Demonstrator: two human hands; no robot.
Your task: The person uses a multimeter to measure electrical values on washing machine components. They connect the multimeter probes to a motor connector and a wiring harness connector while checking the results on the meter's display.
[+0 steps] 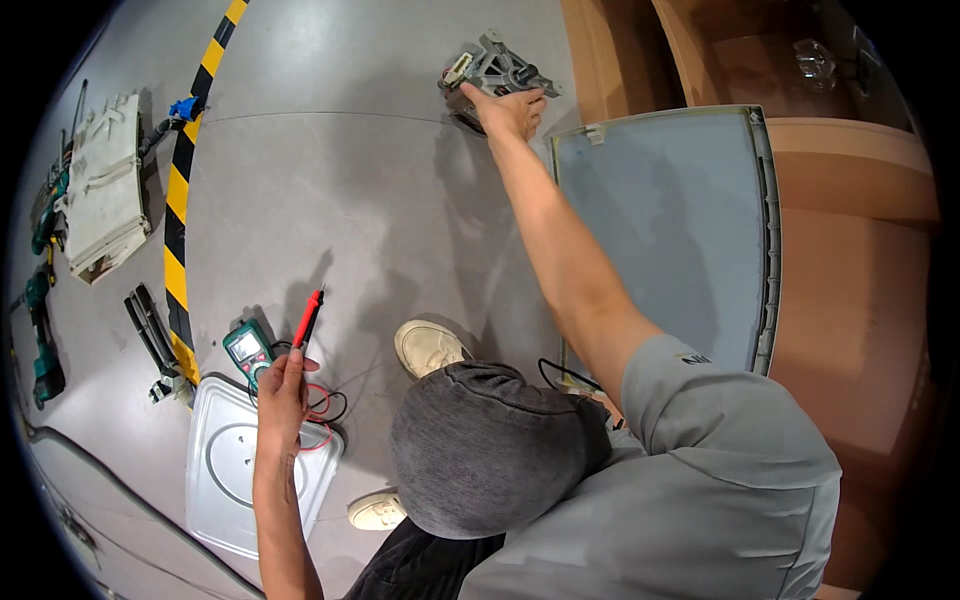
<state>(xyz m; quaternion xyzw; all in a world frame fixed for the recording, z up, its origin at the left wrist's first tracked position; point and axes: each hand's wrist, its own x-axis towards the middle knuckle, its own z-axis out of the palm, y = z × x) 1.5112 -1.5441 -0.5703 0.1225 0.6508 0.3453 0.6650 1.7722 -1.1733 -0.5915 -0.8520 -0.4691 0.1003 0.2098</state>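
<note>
Near the far middle of the floor lies a grey metal electric motor [505, 72] with a pale connector block. My right hand [512, 112] grips its near side, thumb to the left and fingers to the right. Closer in, at the left, my left hand [284, 388] is closed round a red test probe [308, 318] and a black one beside it, tips pointing up and away. Their red and black leads loop beside the wrist. Just left of that hand, a green multimeter [249, 350] rests at the far edge of a white plastic lid [215, 500].
Small screws lie on the lid. A large grey panel [660, 220] stands right of my arm, beside brown cardboard boxes [850, 290]. Yellow-black tape [176, 190] crosses the left floor. Beyond it are a white casing [105, 190], green power tools [42, 340] and a hose [120, 485].
</note>
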